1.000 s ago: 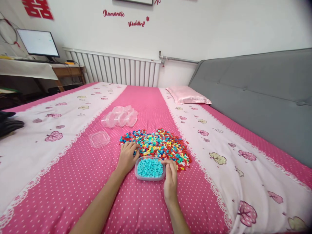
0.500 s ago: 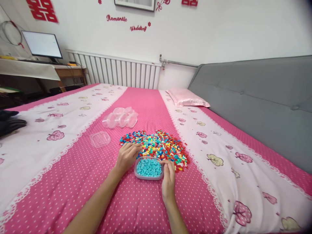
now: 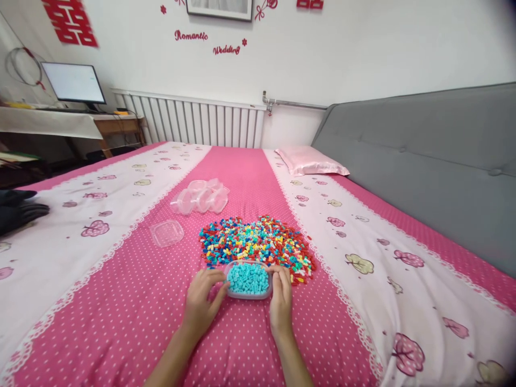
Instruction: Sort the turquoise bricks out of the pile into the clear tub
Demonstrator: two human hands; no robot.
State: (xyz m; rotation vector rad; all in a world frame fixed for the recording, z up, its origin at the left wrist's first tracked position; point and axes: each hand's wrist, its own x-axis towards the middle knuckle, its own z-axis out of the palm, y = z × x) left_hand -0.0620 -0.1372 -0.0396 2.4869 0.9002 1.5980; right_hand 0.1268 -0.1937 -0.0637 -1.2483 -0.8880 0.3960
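A clear plastic box (image 3: pixel 250 295) filled with turquoise toy bricks (image 3: pixel 248 278) sits on the pink dotted bedspread. My left hand (image 3: pixel 202 295) is at its left side, thumb and curved fingers on the edge. At the opposite side, my right hand (image 3: pixel 281 298) grips the right rim with bent fingers. Right behind the box spreads a heap of small mixed-colour bricks (image 3: pixel 258 239), with red, blue, yellow and green among them.
A loose clear lid (image 3: pixel 166 233) lies left of the heap. Farther back are several clear plastic containers or lids (image 3: pixel 200 196). Black gloves or dark cloth (image 3: pixel 22 209) lie at the left edge. A pink pillow (image 3: pixel 310 161) rests near the grey headboard (image 3: pixel 419 145).
My left hand has moved back from over the heap's left part to the box's left edge. My right hand stays at the right rim.
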